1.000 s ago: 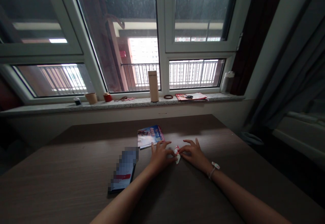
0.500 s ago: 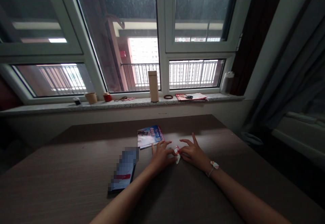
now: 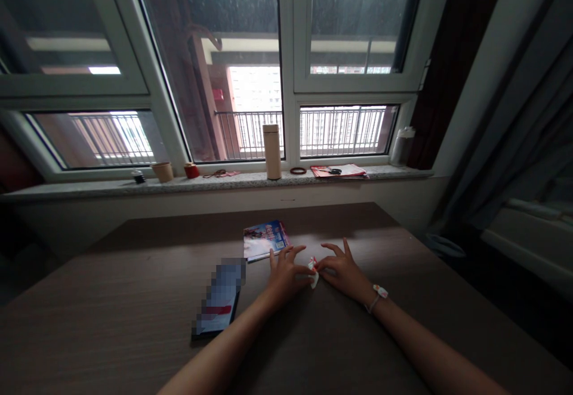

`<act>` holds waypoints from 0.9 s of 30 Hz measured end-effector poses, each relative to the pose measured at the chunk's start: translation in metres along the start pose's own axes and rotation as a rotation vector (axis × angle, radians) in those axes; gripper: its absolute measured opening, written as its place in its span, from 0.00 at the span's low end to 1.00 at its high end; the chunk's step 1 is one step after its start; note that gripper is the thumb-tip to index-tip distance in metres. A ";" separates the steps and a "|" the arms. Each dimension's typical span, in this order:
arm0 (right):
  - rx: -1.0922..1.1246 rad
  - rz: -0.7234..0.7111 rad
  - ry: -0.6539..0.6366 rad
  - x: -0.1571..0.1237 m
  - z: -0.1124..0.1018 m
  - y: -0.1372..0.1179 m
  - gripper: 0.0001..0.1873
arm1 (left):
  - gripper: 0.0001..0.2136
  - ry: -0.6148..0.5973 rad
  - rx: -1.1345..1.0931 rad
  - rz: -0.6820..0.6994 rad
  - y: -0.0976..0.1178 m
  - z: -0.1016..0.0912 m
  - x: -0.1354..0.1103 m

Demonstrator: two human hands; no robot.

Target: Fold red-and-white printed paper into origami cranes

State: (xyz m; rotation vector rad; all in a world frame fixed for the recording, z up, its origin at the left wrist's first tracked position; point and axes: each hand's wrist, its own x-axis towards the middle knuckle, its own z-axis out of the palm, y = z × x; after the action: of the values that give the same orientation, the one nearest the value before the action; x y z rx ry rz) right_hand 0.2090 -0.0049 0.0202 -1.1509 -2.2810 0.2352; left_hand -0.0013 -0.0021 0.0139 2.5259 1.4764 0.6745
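Observation:
A small folded piece of paper [image 3: 314, 278], white with red print, is on the table between my hands. My left hand [image 3: 286, 272] pinches its left side with thumb and index finger, the other fingers raised and spread. From the right, my right hand [image 3: 342, 271] grips the paper's edge between thumb and fingertips, with its other fingers lifted. A bracelet with a pale charm [image 3: 379, 291] circles my right wrist. The paper's exact folds are too small to make out.
A phone [image 3: 219, 299] with a blurred screen lies left of my left forearm. Blue printed leaflets [image 3: 266, 240] lie beyond my left hand. On the windowsill stand a beige flask [image 3: 271, 153], a paper cup [image 3: 163, 172], a red thread spool [image 3: 191, 170], and scissors [image 3: 333, 171] on papers.
The view has shifted slightly. My right hand's raised fingers have moved a little; both hands stay at the folded paper.

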 end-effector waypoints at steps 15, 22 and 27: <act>0.233 0.277 -0.027 0.002 0.002 0.006 0.08 | 0.14 0.008 0.031 0.039 0.002 -0.002 -0.001; 0.258 0.290 -0.051 0.002 0.002 0.007 0.09 | 0.15 -0.028 0.044 0.047 0.002 -0.004 0.000; 0.289 0.279 -0.051 0.002 0.003 0.008 0.07 | 0.14 -0.015 0.062 0.095 0.002 -0.006 0.000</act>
State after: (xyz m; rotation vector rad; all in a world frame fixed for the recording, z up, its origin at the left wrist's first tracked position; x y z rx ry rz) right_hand 0.2120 0.0024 0.0151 -1.3139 -2.0375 0.6842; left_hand -0.0026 -0.0037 0.0195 2.6569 1.4010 0.6306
